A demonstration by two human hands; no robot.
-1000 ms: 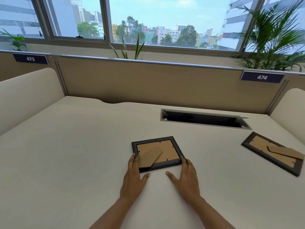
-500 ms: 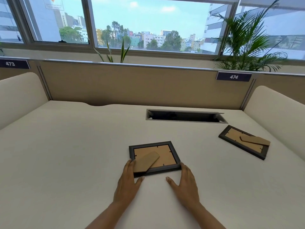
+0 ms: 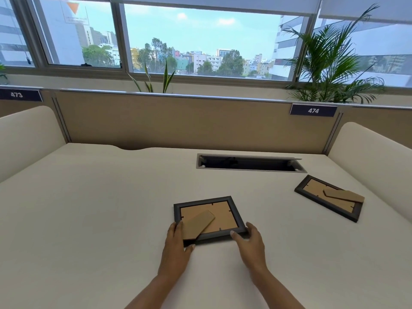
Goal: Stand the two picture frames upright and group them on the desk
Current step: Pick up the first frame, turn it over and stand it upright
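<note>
A dark picture frame (image 3: 235,214) lies face down in the middle of the white desk (image 3: 89,219), its brown cardboard back and folded stand (image 3: 197,225) facing up. My left hand (image 3: 176,248) grips its near left corner, thumb under the front edge. At the near right corner, my right hand (image 3: 252,246) holds on with the fingers curled around it. The near edge looks slightly raised off the desk. A second dark frame (image 3: 312,189) lies face down at the right, stand up, untouched by either hand.
A cable slot (image 3: 249,163) with a raised lid opens in the desk behind the frames. A tan partition (image 3: 178,123) closes the back, and cream padded dividers (image 3: 374,157) flank both sides. Potted plants (image 3: 334,70) stand beyond the partition by the window.
Both hands have closed onto the near corners of the middle frame, and its front edge has come up a little. The view has tilted and shifted slightly.
</note>
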